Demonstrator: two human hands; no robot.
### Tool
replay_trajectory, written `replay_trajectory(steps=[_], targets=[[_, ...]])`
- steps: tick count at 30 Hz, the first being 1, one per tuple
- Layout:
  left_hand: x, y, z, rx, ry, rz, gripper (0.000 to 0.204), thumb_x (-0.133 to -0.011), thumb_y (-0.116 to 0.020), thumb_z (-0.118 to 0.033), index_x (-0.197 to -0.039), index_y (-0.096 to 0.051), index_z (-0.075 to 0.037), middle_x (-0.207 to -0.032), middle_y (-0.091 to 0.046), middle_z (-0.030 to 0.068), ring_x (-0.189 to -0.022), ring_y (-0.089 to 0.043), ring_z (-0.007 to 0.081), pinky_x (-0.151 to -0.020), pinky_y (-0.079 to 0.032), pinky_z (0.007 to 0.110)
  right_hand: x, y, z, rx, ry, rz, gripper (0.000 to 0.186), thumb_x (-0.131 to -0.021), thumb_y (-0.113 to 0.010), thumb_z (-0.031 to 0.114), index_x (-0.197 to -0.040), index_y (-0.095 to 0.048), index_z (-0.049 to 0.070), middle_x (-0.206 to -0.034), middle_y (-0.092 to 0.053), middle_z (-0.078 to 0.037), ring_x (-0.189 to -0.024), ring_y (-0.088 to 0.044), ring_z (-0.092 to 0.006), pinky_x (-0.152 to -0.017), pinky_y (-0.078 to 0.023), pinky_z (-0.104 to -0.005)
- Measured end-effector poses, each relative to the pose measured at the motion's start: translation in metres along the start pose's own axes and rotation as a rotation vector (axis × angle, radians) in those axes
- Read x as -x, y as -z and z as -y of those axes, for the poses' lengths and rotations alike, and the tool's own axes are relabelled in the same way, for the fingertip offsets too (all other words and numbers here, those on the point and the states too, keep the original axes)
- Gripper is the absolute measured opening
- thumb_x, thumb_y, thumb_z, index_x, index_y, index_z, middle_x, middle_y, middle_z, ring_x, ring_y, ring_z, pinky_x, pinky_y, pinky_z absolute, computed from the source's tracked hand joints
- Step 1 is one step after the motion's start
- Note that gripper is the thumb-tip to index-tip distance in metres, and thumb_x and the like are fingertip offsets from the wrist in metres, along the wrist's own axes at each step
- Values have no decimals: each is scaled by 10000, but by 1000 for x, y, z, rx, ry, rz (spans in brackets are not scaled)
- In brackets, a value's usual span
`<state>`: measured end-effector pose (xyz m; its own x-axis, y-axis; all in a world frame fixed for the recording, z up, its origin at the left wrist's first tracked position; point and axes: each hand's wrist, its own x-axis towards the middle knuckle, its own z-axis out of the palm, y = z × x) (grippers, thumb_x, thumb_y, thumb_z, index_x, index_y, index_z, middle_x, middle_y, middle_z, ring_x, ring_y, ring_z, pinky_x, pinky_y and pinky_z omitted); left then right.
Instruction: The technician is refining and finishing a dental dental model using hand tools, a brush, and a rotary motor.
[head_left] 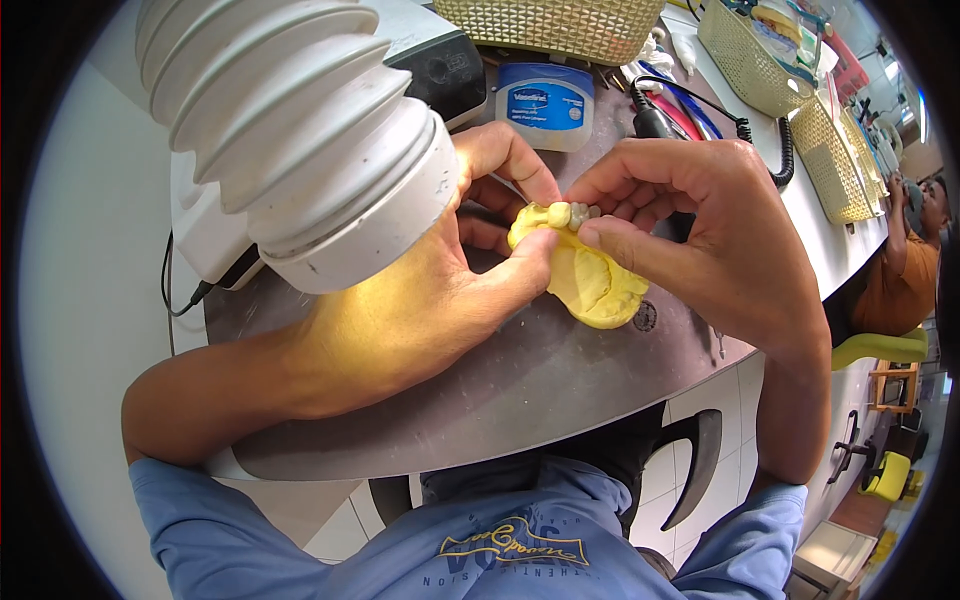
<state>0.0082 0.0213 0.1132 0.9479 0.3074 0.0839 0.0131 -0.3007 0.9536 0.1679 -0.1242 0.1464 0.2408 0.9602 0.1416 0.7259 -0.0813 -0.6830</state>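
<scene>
A yellow plaster dental cast [592,287] is held just above the bench, its row of teeth on the far side. My left hand [450,295] grips the cast's left end, thumb on the near side and index finger on the far side. At the tooth row, a small grey dental bridge [579,213] sits beside a yellow tooth. My right hand [715,225] is closed around the bridge's right end, thumb in front and fingers behind. The fingertips partly cover it, so how fully it sits on the cast cannot be seen.
A white ribbed suction hose [310,130] hangs over my left wrist. Behind my hands stand a blue-labelled tub [545,105] and a woven basket [550,25]. A handpiece with coiled cord [652,118] lies at the back right. Another person [900,270] sits far right.
</scene>
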Motion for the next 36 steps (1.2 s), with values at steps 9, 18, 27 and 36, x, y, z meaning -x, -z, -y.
replay_trajectory(steps=[9,18,27,36], targets=[[-1,4,2,-80,46,5,176,-939,-666,-71,-1088,-586,-20,-1093,-622,44,-1027,-621,97,-811,-533,227,-4,1,2,85,-19,14,146,-856,-728,47,-980,-745,-26,-835,-734,-57,-757,-673,-82,-706,-538,-235],[-3,2,9,72,26,-20,212,-956,-683,-75,-1128,-602,19,-1095,-658,85,-985,-649,111,-843,-560,223,-12,8,-9,-26,-165,148,196,-933,-712,124,-1021,-727,-50,-901,-737,-57,-829,-680,-70,-775,-544,-224],[-7,2,15,59,-33,-43,271,-960,-719,-187,-1120,-639,18,-1033,-692,90,-948,-672,123,-833,-571,258,-8,-2,-35,-252,94,54,178,-950,-707,114,-1024,-719,-48,-908,-731,-58,-841,-687,-68,-794,-559,-217],[-3,2,12,-58,-84,-57,226,-961,-671,-90,-1157,-634,16,-1113,-633,66,-1016,-615,95,-840,-529,228,-12,12,-16,179,-73,-89,162,-946,-691,132,-1030,-746,4,-900,-732,-37,-749,-642,-73,-657,-493,-223]])
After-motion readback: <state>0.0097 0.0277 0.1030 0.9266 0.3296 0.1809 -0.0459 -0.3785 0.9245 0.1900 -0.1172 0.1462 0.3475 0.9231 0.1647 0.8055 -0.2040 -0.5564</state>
